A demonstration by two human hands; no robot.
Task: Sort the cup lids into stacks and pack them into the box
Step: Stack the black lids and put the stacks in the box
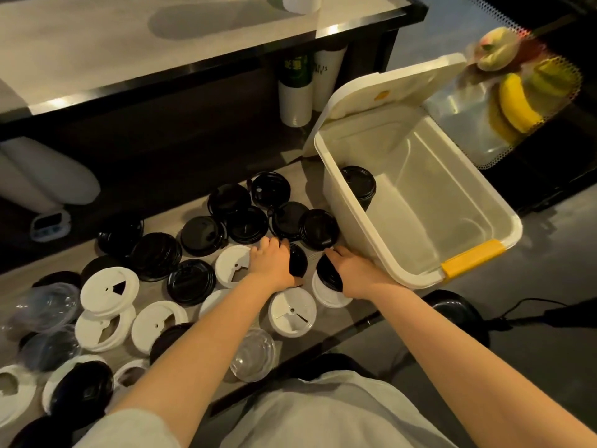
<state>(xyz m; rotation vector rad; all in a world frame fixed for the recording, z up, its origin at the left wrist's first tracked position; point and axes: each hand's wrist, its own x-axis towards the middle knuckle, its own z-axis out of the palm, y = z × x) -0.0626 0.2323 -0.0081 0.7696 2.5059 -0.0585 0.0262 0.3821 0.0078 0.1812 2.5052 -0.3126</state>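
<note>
Several black lids [247, 224], white lids [109, 291] and clear lids [253, 355] lie scattered on the low counter [297, 182]. My left hand [273, 263] rests on a black lid [298, 260] in the middle of the pile, fingers curled over it. My right hand [353, 273] grips another black lid [328, 273] that sits above a white lid [326, 294]. To the right stands the open white box [484, 250] with a yellow latch, and a stack of black lids [358, 185] stands in its far left corner.
The box's hinged lid [394, 85] stands open behind it. Stacks of paper cups [295, 92] stand under the upper counter. A small timer [50, 224] lies at the left. Fruit behind mesh [520, 101] sits far right. A black stool base and cable [462, 315] are on the floor.
</note>
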